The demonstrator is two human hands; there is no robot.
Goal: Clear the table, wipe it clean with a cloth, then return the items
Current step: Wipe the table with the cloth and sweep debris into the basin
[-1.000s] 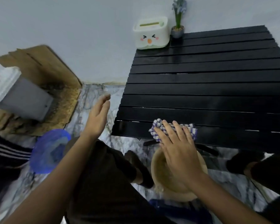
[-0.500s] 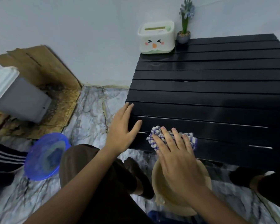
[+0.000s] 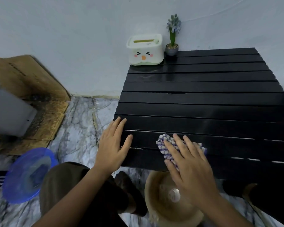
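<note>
A black slatted table [image 3: 203, 99] fills the right half of the view. My right hand [image 3: 188, 163] lies flat with straight fingers on a blue-and-white checked cloth [image 3: 166, 149], pressing it onto the near slats. My left hand [image 3: 113, 145] rests flat on the table's near left corner, fingers straight. At the far left corner of the table stand a white tissue box with a cartoon face [image 3: 145, 49] and a small potted plant with purple flowers [image 3: 172, 38].
A tan bowl [image 3: 164, 202] sits on the marble floor below the table's near edge, partly hidden by my right arm. A blue plastic lid [image 3: 29, 175] lies on the floor at the left. Cardboard [image 3: 31, 82] and a grey bin [image 3: 8, 112] stand against the wall.
My left hand came down from the air beside the table and settled flat on the near left corner. My right hand stays on the cloth. The view shifted a little to the left.
</note>
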